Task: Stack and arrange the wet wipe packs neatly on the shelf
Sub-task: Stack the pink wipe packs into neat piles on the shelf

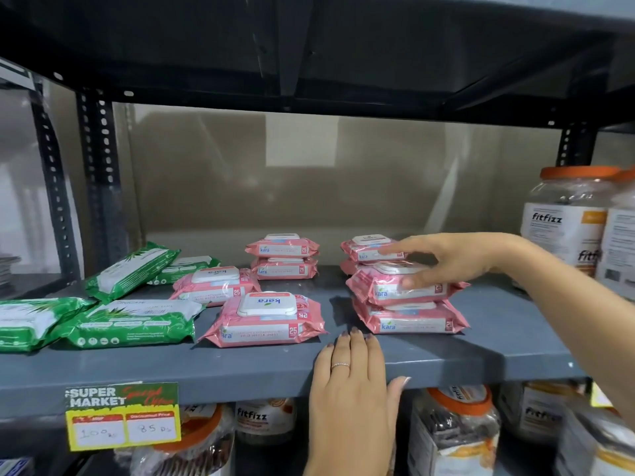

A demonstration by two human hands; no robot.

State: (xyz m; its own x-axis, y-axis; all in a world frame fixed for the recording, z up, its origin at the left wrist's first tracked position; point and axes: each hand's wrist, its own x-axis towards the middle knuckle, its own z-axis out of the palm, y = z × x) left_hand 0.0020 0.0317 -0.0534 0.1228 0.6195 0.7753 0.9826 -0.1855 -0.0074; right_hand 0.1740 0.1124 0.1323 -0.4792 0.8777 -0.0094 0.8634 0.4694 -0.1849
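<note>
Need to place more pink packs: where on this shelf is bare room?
Bare shelf lies right of the front pink stack, up to the fitfizz jars. A strip runs between that stack and the single pink pack, where the left hand rests. The back left is bare behind the green packs. The left front is crowded.

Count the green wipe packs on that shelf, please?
4, all at the shelf's left end: one at the edge, one beside it, one tilted behind, one farther back, partly hidden.
</note>
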